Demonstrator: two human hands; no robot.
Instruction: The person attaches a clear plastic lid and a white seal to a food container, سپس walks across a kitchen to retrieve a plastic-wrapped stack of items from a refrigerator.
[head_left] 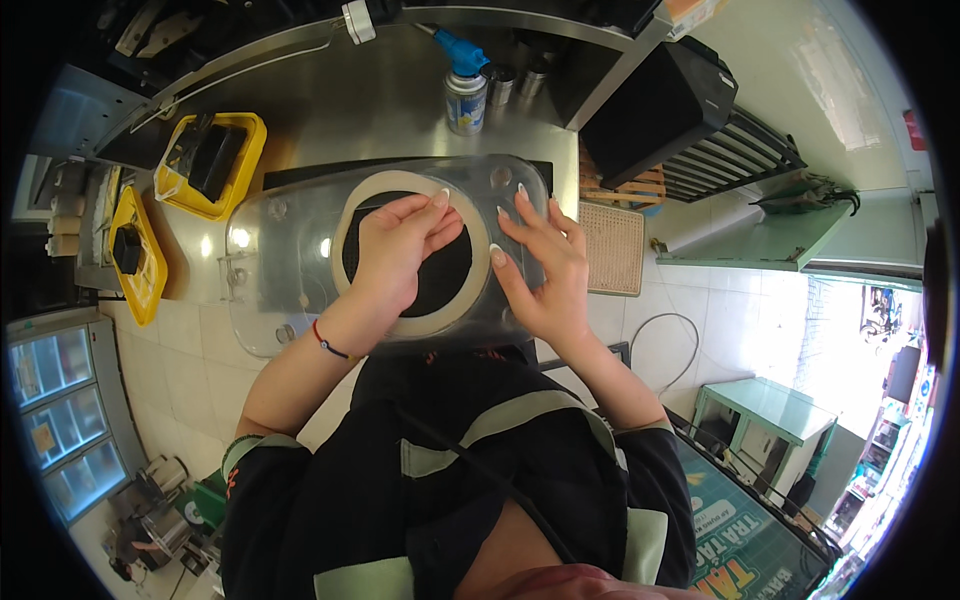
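- The clear plastic lid (290,270) lay flat at the near edge of the steel tabletop (380,110), a cream ring gasket (470,300) around its round opening.
- The left hand (395,250) reached through the opening, fingers curled onto the ring's far edge.
- The right hand (540,265) lay spread, fingertips pressing the lid beside the ring.
- Neither hand clamped anything.
- Seating the ring well likely meant pressing evenly around it, bit by bit.
- A spray can (465,95) stood behind.

Part of the beige ring (470,300) under both hands, hidden.
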